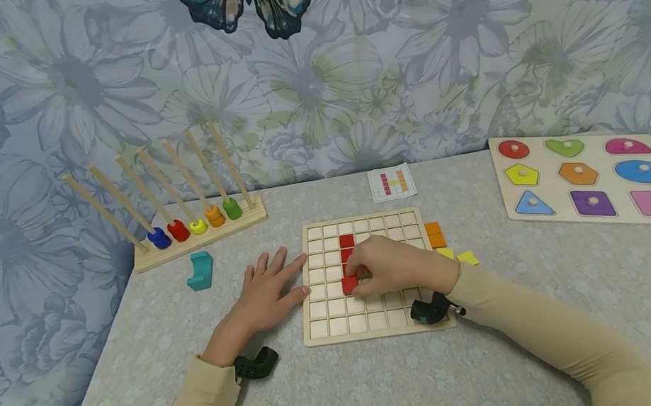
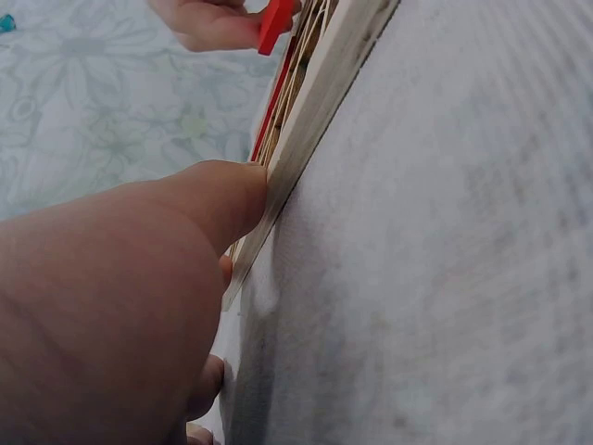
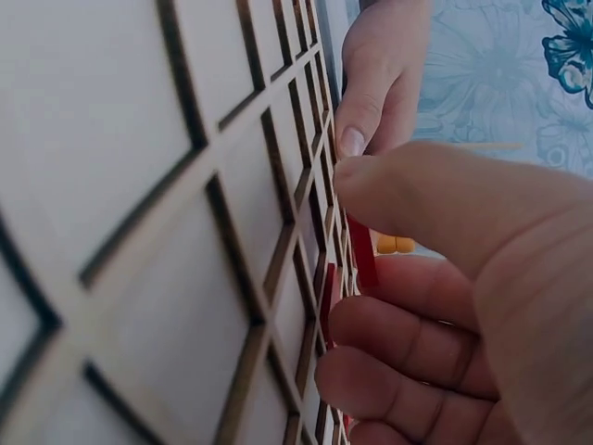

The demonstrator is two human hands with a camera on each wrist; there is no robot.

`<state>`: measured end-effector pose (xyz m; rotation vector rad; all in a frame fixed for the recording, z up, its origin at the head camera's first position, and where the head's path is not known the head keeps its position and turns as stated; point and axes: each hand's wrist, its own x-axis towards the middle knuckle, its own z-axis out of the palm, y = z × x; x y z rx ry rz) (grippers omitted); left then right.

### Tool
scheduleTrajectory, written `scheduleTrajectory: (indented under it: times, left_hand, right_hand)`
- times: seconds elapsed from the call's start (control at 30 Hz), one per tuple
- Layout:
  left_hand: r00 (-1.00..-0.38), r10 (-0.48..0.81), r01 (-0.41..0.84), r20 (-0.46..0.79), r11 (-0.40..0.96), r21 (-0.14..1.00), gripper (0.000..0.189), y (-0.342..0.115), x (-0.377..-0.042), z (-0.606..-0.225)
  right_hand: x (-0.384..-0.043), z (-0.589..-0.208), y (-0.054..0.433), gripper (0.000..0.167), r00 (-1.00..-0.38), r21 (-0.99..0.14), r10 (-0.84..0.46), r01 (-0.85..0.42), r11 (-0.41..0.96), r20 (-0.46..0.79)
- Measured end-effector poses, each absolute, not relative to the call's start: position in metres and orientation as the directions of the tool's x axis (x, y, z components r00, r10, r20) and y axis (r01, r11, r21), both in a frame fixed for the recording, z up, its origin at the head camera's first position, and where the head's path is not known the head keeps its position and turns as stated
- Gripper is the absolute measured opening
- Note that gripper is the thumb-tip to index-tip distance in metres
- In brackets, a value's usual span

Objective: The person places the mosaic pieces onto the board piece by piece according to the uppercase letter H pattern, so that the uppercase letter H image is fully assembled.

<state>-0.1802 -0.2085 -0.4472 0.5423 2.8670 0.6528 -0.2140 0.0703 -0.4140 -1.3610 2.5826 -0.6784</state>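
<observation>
My right hand pinches a red square tile between thumb and fingers, just above the wooden grid board. In the right wrist view the same red tile is held on edge, tilted over the grid. Further up that column, red tiles lie in the cells, partly hidden by the hand. My left hand lies with fingers spread at the board's left edge. Its thumb touches the board's side in the left wrist view, where the raised red tile also shows.
Orange tiles and yellow tiles lie right of the board. Behind it is a pattern card. A peg stand with coloured beads and a teal piece are left; a shape puzzle is right.
</observation>
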Motion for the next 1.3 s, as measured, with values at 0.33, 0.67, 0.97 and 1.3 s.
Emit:
scheduleTrajectory:
  times: [0.33,0.67,0.97,1.3]
  left_hand:
    - [-0.923,0.379,0.316,-0.061,0.841,0.438,0.062,-0.2090,-0.1807,-0.4480]
    - [-0.922,0.382,0.316,-0.064,0.839,0.444,0.062,-0.2089,-0.1811,-0.4473]
    - [-0.920,0.385,0.319,-0.065,0.837,0.444,0.062,-0.2085,-0.1811,-0.4490]
    - [-0.924,0.377,0.314,-0.066,0.844,0.434,0.062,-0.2083,-0.1809,-0.4474]
  right_hand:
    - [-0.2113,-0.4150,0.0695,0.020,-0.593,-0.446,-0.803,-0.735,0.511,0.056]
    - [-0.2114,-0.4143,0.0698,0.022,-0.606,-0.433,-0.794,-0.728,0.531,0.044]
    - [-0.2104,-0.4146,0.0696,0.022,-0.605,-0.435,-0.795,-0.727,0.531,0.040]
    - [-0.2112,-0.4137,0.0687,0.022,-0.597,-0.440,-0.801,-0.733,0.519,0.048]
